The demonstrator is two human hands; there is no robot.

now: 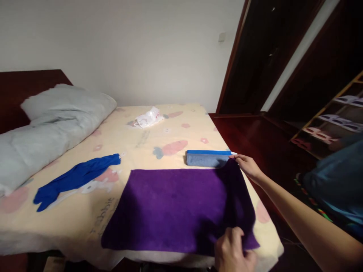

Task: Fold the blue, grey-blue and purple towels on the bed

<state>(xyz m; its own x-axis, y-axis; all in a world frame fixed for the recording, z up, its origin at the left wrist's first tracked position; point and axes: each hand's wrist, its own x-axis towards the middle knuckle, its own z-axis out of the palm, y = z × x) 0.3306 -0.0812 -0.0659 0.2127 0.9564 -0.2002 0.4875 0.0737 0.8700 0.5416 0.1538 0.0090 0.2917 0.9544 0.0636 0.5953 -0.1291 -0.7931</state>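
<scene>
A purple towel (178,207) lies spread flat on the bed (136,143), filling the lower centre of the frame. The person works its right edge with both hands. The left hand (234,251), at the bottom of the frame, is clenched on the near right corner, the fingers curled over the cloth. The right hand (248,164), reaching in from the right, pinches the far right corner between its fingers, just beside a folded blue-grey cloth (208,158) that lies touching the towel's far edge.

Judged from this, the step in hand is the first fold: both right corners are gripped and the towel is not yet doubled over. The next move would call for lifting the two corners together and carrying them level across to the left edge, keeping the cloth taut so that the edges meet squarely and the folded cloth beside it is not dragged along.

A dark blue garment (75,177) lies crumpled at centre left, well apart from the towel, a grey duvet (53,121) is bundled at upper left, and a white plastic bag (149,118) sits near the far edge of the bed. The bedsheet bears a carrot and rabbit print; beside the towel's left edge faint lettering reads roughly "Rabbit". The red marks on the bag are too small to read.
</scene>
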